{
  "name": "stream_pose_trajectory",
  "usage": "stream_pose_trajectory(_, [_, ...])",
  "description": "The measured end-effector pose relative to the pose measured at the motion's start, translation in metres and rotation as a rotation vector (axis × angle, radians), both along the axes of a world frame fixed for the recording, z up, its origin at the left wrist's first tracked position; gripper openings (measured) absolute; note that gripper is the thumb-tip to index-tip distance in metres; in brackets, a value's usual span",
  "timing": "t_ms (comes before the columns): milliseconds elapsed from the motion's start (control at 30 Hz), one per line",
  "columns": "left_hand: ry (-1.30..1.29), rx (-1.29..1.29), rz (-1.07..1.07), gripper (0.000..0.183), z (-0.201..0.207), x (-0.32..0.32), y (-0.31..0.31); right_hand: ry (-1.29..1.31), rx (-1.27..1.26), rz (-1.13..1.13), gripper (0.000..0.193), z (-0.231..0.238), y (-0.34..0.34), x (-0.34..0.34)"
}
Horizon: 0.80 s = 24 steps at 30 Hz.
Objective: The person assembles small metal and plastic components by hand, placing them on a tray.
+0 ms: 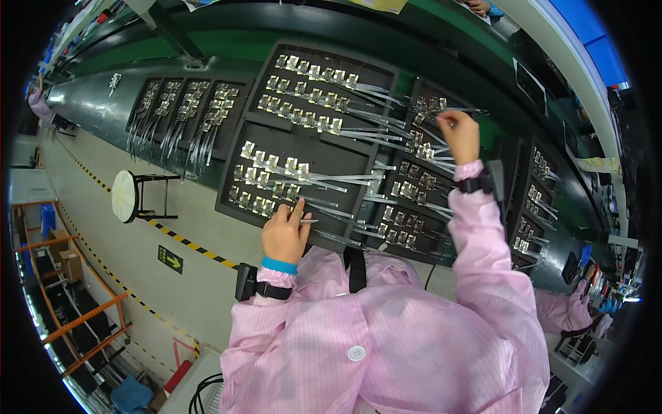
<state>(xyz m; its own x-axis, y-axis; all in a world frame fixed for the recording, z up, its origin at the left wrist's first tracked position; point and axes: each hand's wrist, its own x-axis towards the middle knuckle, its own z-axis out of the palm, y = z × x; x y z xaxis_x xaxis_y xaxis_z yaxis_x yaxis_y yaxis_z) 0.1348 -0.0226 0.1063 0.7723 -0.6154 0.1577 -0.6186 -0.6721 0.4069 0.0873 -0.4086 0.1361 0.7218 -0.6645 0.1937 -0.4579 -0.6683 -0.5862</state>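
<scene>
Rows of small gold-coloured circuit boards with long grey flat cables lie in a black tray [314,148]. My left hand [285,233] is over the near edge of this tray, its index finger stretched to a small circuit board [293,192] in the nearest row. A thin pointed metal tool [308,221] sticks out from between its fingers. Further right, my right hand [460,136] is raised over a second black tray [434,224] of similar boards. Its thumb and index finger are pinched together beside a cluster of boards [429,105]; what they grip is too small to tell.
More trays of boards lie at the left [183,114] and right [534,200] on the dark green bench [103,103]. A round stool [125,196] stands on the floor to the left. A co-worker's pink sleeve [565,310] shows at the right.
</scene>
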Motion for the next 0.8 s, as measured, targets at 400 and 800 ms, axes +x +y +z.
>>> stream_pose_trajectory(400, [0.198, -0.139, 0.115, 0.023, 0.010, -0.035, 0.000, 0.449, -0.184, 0.390, 0.018, -0.084, -0.053, -0.056])
stream_pose_trajectory(800, [0.253, -0.184, 0.091, 0.019, 0.007, -0.039, 0.002, 0.488, -0.069, 0.398, 0.016, -0.097, -0.056, -0.065])
